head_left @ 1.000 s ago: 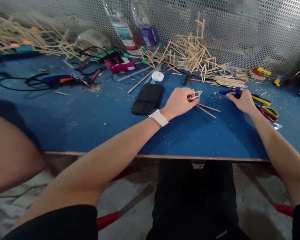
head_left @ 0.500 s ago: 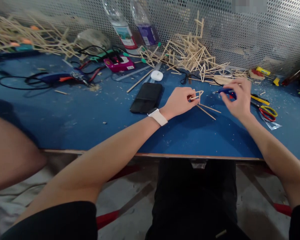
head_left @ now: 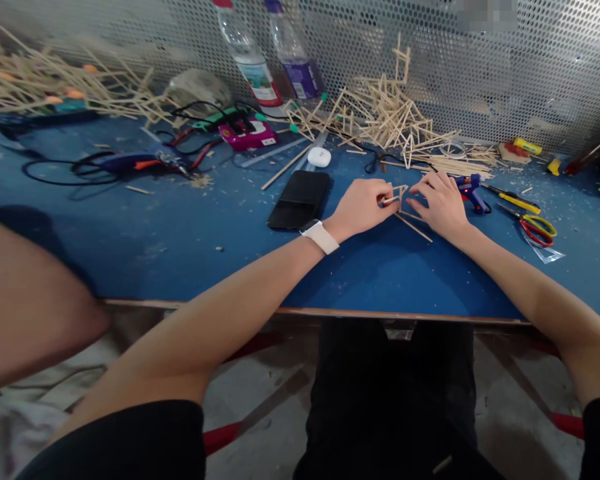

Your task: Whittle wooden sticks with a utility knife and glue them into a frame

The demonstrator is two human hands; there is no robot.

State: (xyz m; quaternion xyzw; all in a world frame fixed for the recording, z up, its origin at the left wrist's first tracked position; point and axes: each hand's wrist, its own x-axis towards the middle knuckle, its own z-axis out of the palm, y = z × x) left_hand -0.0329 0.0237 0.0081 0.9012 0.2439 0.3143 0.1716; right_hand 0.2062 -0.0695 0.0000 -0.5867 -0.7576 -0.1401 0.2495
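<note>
My left hand (head_left: 364, 203) is closed on a small frame of thin wooden sticks (head_left: 403, 191), held just above the blue table. Two long thin sticks (head_left: 415, 227) reach out to the right beneath it. Close to the frame's right side is my right hand (head_left: 441, 203), its fingers apart and bent, with nothing visible in them; I cannot tell whether a fingertip touches the frame. Behind that hand lies a blue glue gun (head_left: 474, 193) with a small red light, its nozzle end hidden by the fingers.
Yellow-handled pliers (head_left: 517, 200) and red-and-yellow scissors (head_left: 537, 230) lie at right. A black wallet-like item (head_left: 300, 199) and a white earbud case (head_left: 319, 157) are left of my hands. Piled sticks (head_left: 385, 113) and two bottles (head_left: 300, 67) stand behind. Another person's limb (head_left: 30, 307) is at far left.
My right hand has let go of the glue gun, which now lies on the table, and has moved left to the stick frame. My left hand keeps its hold.
</note>
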